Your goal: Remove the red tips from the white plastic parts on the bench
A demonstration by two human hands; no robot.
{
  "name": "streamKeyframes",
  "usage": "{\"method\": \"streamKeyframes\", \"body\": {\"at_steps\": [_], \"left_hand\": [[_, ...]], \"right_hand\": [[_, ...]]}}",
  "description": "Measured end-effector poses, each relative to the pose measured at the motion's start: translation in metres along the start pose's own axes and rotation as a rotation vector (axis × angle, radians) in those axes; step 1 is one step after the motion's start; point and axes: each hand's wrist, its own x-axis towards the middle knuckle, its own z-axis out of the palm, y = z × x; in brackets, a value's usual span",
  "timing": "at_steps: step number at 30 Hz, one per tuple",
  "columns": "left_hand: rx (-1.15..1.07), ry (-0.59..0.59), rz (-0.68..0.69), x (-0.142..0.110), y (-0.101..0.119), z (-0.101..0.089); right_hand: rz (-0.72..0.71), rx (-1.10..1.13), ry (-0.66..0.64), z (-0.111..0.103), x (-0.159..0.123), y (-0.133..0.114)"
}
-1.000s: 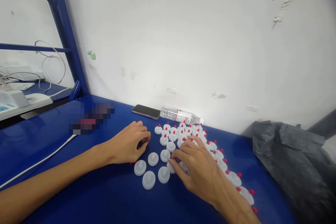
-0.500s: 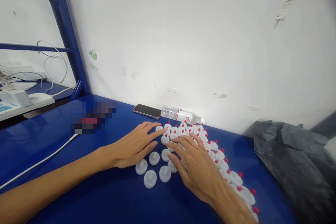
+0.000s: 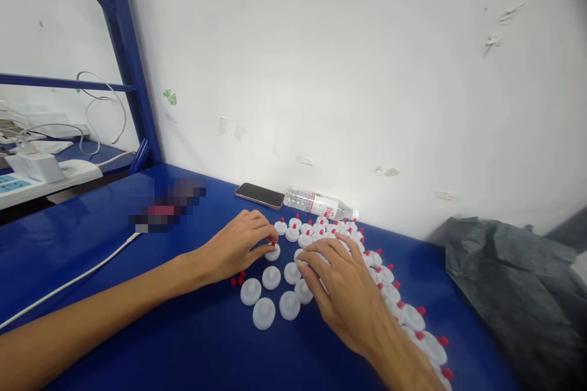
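White caps (image 3: 302, 291) partly behind right hand (image 3: 337, 281)

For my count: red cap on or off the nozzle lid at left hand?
On: the red cap sits atop the nozzle lid; how firmly, unclear.

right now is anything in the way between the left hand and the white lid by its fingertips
Nothing visible stands in the way: the left hand has its fingers right at the red tip on the white lid. The loose red tips lie on the hand's near side, not between them.
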Motion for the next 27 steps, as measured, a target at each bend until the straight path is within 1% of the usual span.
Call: {"method": "streamKeyframes", "body": {"at_steps": [2,5,9,12,16,18,23,27], "left_hand": [[-0.051,0.043,-0.013,0.0,0.002,-0.001],[-0.154,0.117,-0.04,-0.002,0.012,-0.005],[-0.248,0.149,-0.035,-0.004,0.026,-0.008],[-0.235,0.137,0.004,-0.006,0.027,-0.006],[-0.143,0.087,0.093,-0.007,0.02,-0.002],[-0.094,0.059,0.124,-0.007,0.017,-0.001],[-0.019,0.003,0.15,-0.006,0.016,0.001],[0.004,-0.015,0.148,-0.008,0.021,0.001]], "right_hand": [[0.017,-0.011,0.025,0.001,0.0,0.0],[0.041,-0.011,0.069,0.001,-0.001,-0.001],[0.002,0.044,0.063,0.002,-0.001,-0.005],[-0.036,0.1,0.072,0.002,-0.001,-0.01],[-0.045,0.13,0.139,0.003,-0.001,-0.015],[-0.042,0.125,0.149,0.002,-0.001,-0.017],[-0.044,0.117,0.151,0.003,0.0,-0.018],[-0.068,0.128,0.176,0.005,0.0,-0.016]]}}
